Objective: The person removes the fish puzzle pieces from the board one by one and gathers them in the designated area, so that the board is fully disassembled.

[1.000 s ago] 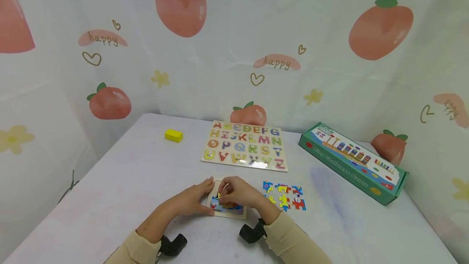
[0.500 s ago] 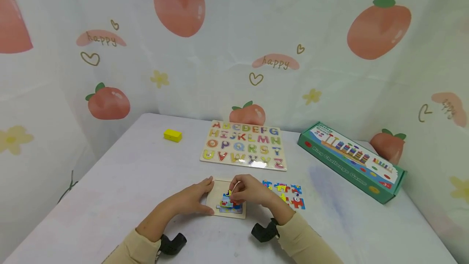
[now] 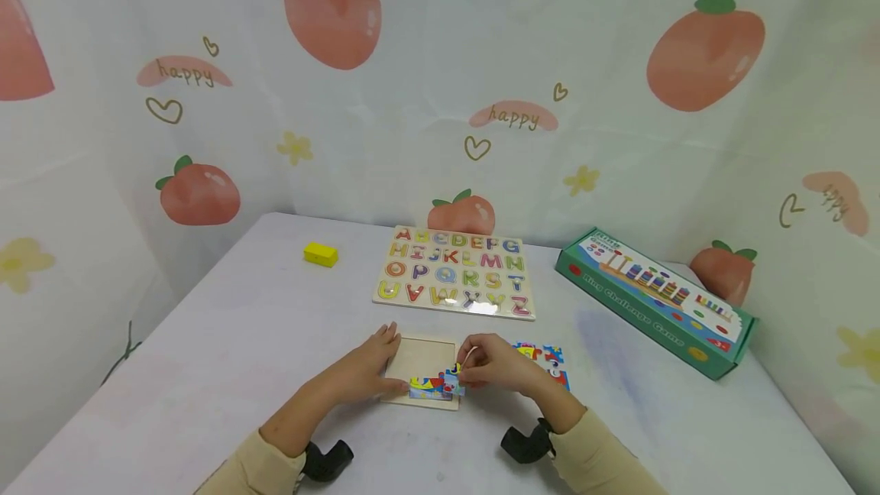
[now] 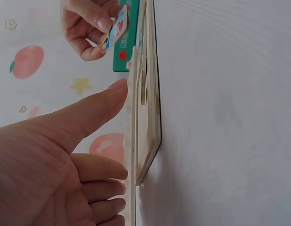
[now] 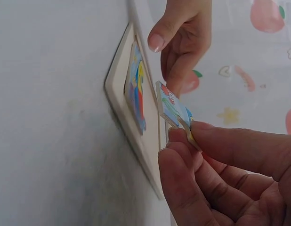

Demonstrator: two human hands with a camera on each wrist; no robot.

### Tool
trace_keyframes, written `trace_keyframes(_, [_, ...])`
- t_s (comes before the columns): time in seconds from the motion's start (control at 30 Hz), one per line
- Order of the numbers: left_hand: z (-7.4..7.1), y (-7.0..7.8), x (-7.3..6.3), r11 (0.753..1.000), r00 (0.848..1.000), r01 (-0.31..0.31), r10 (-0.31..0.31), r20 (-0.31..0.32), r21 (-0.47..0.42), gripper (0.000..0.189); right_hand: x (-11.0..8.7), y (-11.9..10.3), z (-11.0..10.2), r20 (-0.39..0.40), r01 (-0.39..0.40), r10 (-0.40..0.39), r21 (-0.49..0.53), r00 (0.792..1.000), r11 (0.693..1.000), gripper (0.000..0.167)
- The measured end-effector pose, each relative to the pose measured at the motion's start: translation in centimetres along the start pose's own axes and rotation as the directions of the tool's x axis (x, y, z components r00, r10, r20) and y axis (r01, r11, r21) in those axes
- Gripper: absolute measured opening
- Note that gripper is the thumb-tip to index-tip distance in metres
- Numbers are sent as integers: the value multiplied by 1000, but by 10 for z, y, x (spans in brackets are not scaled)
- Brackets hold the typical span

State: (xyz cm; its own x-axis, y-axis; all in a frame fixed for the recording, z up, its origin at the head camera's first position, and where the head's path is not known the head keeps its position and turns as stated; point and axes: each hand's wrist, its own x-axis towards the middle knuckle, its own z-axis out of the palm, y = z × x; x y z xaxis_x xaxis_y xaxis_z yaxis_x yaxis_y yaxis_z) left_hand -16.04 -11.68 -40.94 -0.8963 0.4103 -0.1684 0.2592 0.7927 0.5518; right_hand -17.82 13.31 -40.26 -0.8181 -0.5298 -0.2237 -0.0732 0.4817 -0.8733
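My right hand [image 3: 498,363] pinches a jigsaw piece [image 3: 452,383] between thumb and fingers, over the right edge of a small wooden puzzle tray [image 3: 418,351]. In the right wrist view the piece [image 5: 173,104] stands tilted, showing light blue, green and red print. My left hand [image 3: 371,365] lies along the tray's left side, thumb near the front corner and fingers stretched toward the back; the left wrist view shows its thumb [image 4: 101,106] beside the rim. Other colourful pieces [image 3: 426,388] lie along the tray's front inside, partly overlapped by the held piece.
Several loose jigsaw pieces [image 3: 555,365] lie right of the tray, partly behind my right hand. Behind it lies a wooden alphabet board [image 3: 454,275]. A green game box [image 3: 653,304] sits at the right, a yellow block [image 3: 321,254] at the back left.
My right hand has carried the jigsaw piece from the tray's left part to its right edge, uncovering the pieces along the front. The left hand has stayed at the tray's left side.
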Motion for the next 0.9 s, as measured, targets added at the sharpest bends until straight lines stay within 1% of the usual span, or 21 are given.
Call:
trace_keyframes(0.27, [4, 0, 3, 1000, 1000, -10, 10, -4, -1, 83, -16, 11, -8, -5, -14, 14, -2, 1000, 1000, 20])
trace_keyframes(0.43, [6, -2, 4, 999, 1000, -17, 16, -18, -30, 84, -28, 16, -12, -6, -25, 25, 9, 1000, 1000, 19])
trace_keyframes(0.6, [5, -4, 4, 998, 999, -27, 26, -19, -63, 86, -39, 23, -16, -29, -47, 47, 10, 998, 999, 20])
trace_keyframes(0.7, [5, -5, 4, 998, 1000, -18, 17, -12, -65, 86, -43, 26, -17, -40, -53, 53, 7, 998, 999, 22])
trace_keyframes(0.9, [6, -6, 5, 997, 1000, 6, -6, 2, -75, 87, -47, 30, -16, -37, -46, 47, 35, 998, 998, 23])
